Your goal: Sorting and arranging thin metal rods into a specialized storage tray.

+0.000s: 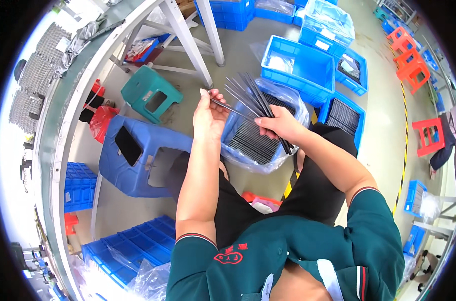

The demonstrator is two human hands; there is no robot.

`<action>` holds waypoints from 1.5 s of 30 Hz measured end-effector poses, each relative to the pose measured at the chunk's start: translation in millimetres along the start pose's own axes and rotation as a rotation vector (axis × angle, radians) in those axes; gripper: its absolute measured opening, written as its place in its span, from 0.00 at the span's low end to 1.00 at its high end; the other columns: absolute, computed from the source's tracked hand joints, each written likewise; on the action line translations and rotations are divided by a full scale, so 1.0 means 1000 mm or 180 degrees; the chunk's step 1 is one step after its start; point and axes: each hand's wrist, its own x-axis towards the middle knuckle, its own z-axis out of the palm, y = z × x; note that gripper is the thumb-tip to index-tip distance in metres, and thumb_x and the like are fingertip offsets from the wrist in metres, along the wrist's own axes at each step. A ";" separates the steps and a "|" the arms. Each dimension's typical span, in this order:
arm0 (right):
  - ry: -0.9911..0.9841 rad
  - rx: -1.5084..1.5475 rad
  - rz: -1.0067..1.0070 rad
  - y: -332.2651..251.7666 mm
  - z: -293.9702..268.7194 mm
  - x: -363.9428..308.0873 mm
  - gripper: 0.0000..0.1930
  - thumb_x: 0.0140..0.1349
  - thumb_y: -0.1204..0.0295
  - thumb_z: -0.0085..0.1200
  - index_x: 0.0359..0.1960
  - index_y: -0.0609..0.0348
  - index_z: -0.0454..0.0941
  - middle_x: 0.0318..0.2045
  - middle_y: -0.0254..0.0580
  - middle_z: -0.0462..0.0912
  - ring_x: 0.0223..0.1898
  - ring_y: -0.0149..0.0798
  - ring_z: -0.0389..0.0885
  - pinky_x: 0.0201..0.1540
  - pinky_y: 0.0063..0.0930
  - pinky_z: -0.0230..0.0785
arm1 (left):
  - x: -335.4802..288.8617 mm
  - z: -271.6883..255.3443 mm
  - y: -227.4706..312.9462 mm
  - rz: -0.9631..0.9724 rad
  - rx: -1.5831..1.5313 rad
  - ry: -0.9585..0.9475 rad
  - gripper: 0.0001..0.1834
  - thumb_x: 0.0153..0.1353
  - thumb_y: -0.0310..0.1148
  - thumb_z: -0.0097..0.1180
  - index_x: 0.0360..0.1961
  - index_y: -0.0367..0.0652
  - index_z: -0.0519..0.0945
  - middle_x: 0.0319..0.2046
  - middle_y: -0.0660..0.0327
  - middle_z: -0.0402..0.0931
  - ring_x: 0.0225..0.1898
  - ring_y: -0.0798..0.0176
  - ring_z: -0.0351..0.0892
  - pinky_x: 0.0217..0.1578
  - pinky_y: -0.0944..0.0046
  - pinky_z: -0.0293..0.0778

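Note:
In my right hand [282,124] is a fanned bundle of thin black rods [255,95], gripped near their lower ends. My left hand [210,116] is closed in a pinch on the end of a single black rod [229,107], which slants down to the right toward the fingers of my right hand. Below both hands, between my knees, stands a blue bin lined with clear plastic [299,116]. Rows of similar black rods [253,146] lie inside it. What tips the rods is too small to make out.
A blue stool [112,168] with a black phone [128,145] on it stands at my left, a green stool [137,89] beyond. Blue crates [300,67] sit ahead right, one with more rods [342,118]. A long workbench [57,150] runs along the left; red stools [428,138] stand far right.

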 end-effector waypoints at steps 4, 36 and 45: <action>0.0035 0.0185 -0.0064 -0.001 -0.001 0.003 0.09 0.57 0.69 0.55 0.29 0.61 0.69 0.18 0.35 0.76 0.13 0.24 0.68 0.14 0.19 0.59 | 0.001 0.005 -0.003 0.0112 0.0044 -0.0074 0.17 0.64 0.47 0.49 0.33 0.41 0.74 0.28 0.62 0.72 0.32 0.66 0.71 0.35 0.66 0.68; 0.0575 0.1071 -0.0739 -0.014 -0.021 0.036 0.12 0.56 0.70 0.59 0.30 0.58 0.66 0.15 0.30 0.68 0.12 0.22 0.62 0.12 0.18 0.51 | -0.015 0.028 -0.037 0.0259 0.1410 -0.0557 0.15 0.65 0.43 0.48 0.29 0.44 0.75 0.22 0.67 0.71 0.23 0.73 0.68 0.25 0.73 0.65; 0.0580 0.1537 -0.0609 -0.023 -0.032 0.048 0.15 0.53 0.66 0.62 0.17 0.55 0.69 0.09 0.30 0.65 0.08 0.26 0.60 0.12 0.22 0.49 | -0.036 0.034 -0.053 -0.1124 0.1372 -0.1449 0.17 0.65 0.44 0.47 0.29 0.40 0.71 0.21 0.63 0.68 0.24 0.67 0.66 0.27 0.68 0.63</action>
